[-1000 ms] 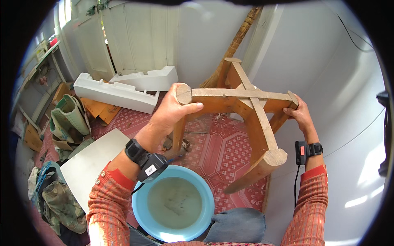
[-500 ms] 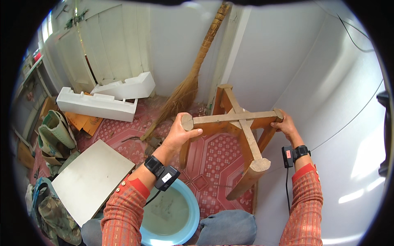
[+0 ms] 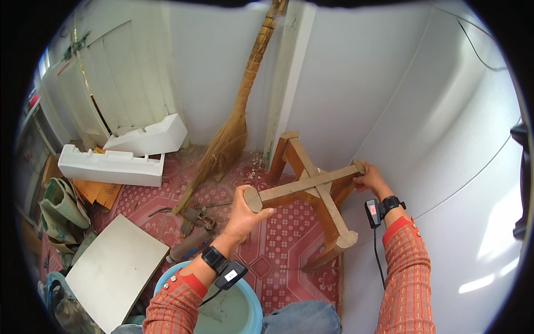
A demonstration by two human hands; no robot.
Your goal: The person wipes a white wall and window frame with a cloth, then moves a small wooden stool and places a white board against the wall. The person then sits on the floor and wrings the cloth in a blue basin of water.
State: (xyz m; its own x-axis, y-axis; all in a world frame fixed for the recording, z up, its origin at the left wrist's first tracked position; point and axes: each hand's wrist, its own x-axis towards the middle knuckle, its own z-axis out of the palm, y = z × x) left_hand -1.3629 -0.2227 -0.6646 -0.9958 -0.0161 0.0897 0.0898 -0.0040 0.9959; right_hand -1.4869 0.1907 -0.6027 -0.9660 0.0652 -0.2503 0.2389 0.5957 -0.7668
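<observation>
Currently had wooden frame between the two hands, crossed bars uppermost, legs downward; gripped one leg top with left hand, thumb laid toward the bar, fingers curled round the outside and partly hidden; held opposite leg top with right hand, thumb and fingers drawn in close around it, a few out of sight; saw nothing else in either grip.

Status, judging by joints: looked complete as a frame, bars crossing midway between the hands, leg at each bar end; counted four leg tops, two gripped, one beyond the hands, one nearer the body; found bars bare on top.

Remaining: letting go, not yet done at either hand; couldn't tell whether standing on pink patterned floor below the hands or just clear of it, so couldn't call the handling finished.

Around: noted blue basin with cloudy water below left hand, partly covered by left sleeve; pale board to the left of left hand; broom beyond left hand, bristles down; white foam pieces farther out left; pale wall beyond right hand; saw none of the loose items touching the frame.
</observation>
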